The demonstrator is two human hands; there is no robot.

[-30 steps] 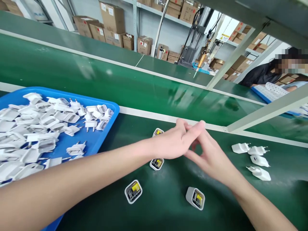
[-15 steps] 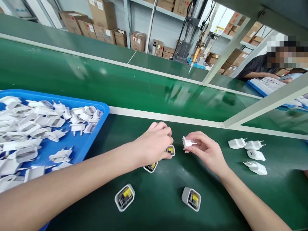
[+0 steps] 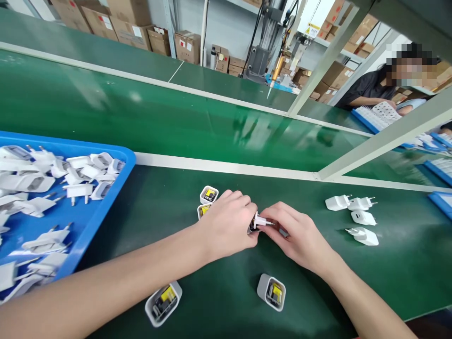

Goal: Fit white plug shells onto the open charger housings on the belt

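My left hand (image 3: pixel 231 223) is closed around a white charger housing, mostly hidden by the fingers, with dark parts showing at its open end. In my right hand (image 3: pixel 294 233), pinched between thumb and fingers, is a white plug cover (image 3: pixel 260 220) with its pins pointing right; it meets the housing's open end. Two open housings with yellow and black parts, one of them (image 3: pixel 209 194) fully visible, stand just beyond my left hand. Nearer me are another open housing (image 3: pixel 163 303) at left and one (image 3: pixel 271 292) at right. Several closed chargers (image 3: pixel 363 217) lie at right.
A blue tray (image 3: pixel 123 162) of loose white plug covers is at the left. Behind the green table (image 3: pixel 399 263) runs a green belt (image 3: pixel 158 113) with pale metal posts. A person (image 3: pixel 370 89) sits at the back right near blue trays. Cardboard boxes (image 3: pixel 130 33) line the back.
My left hand has lifted a housing off the table, uncovering the housings behind it. My right hand has brought the plug cover left against it. The view has shifted slightly.
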